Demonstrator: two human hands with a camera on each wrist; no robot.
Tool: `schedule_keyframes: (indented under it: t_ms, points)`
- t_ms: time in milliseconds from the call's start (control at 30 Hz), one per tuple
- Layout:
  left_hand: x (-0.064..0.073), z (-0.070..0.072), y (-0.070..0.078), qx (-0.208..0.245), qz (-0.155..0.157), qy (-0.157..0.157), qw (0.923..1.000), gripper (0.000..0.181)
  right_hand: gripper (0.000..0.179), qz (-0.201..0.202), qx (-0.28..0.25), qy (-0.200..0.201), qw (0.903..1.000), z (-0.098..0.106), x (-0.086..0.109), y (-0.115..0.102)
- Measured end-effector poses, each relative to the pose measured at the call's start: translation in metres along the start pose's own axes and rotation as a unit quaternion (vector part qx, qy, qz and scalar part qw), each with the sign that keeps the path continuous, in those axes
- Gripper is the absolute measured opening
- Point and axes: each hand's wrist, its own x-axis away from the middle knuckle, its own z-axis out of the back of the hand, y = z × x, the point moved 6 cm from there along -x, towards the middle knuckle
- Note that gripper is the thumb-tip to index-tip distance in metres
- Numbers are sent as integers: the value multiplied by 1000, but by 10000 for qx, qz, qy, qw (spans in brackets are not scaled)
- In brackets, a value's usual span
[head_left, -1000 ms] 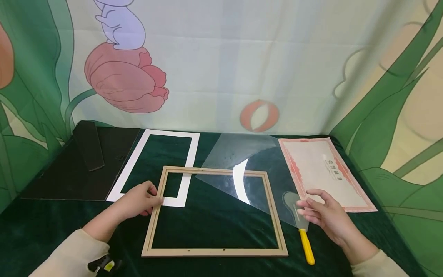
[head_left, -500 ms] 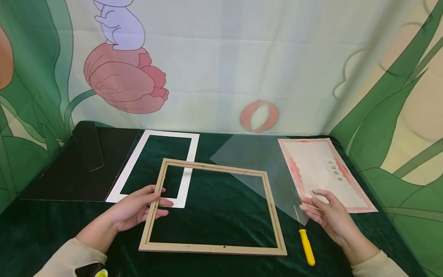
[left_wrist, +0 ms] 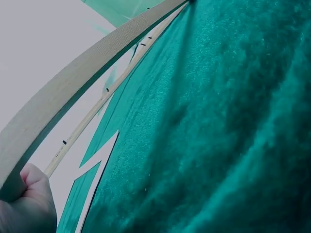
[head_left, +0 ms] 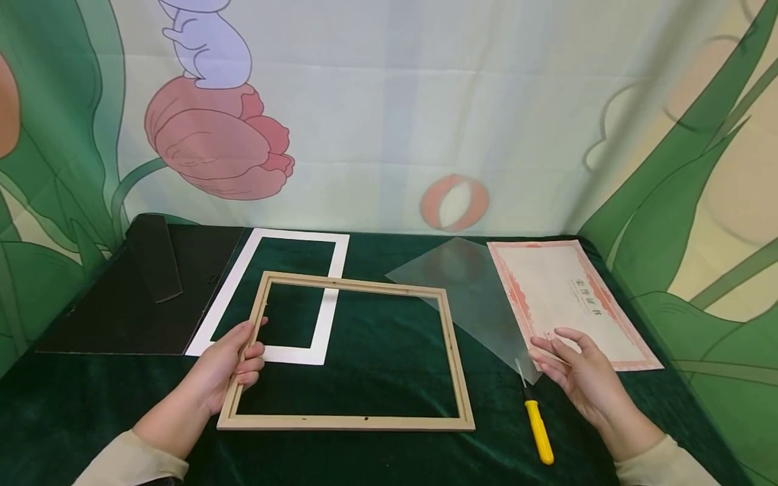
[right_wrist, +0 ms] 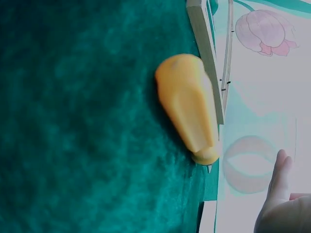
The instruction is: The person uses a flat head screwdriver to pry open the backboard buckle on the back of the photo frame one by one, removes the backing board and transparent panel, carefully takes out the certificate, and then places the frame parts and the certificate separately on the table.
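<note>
My left hand (head_left: 227, 371) grips the left side of a light wooden picture frame (head_left: 346, 423), fingers and thumb wrapped around the bar. The frame is tilted, its far bar overlapping a white mat (head_left: 321, 331) in the head view. The left wrist view shows its bar (left_wrist: 73, 82) close up, with part of the hand. My right hand (head_left: 580, 378) pinches the near right corner of a clear plastic sheet (head_left: 480, 310). That sheet stretches away to the left, partly behind the frame. Beside the right hand lies a yellow-handled screwdriver (head_left: 539, 432), its handle large in the right wrist view.
A black backing board (head_left: 103, 297) with a stand leg lies at the far left. At the right is a pink-bordered certificate (head_left: 547, 283), partly under the right fingers in view. Green velvet (head_left: 395, 459) covers the table, and a printed curtain (head_left: 365, 101) hangs behind.
The wooden frame has shifted left with my left hand, whose fingers have wrapped further around its side. The clear sheet's far end has swung right, away from the frame's middle; the right hand stays nearly in place.
</note>
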Motion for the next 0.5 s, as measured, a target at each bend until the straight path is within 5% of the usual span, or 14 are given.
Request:
schedule_keyframes:
  t_ms: [500]
  points:
    - [16, 17, 17, 583, -335, -488, 9965, 40, 31, -11, -652, -141, 9978, -22, 2, -2]
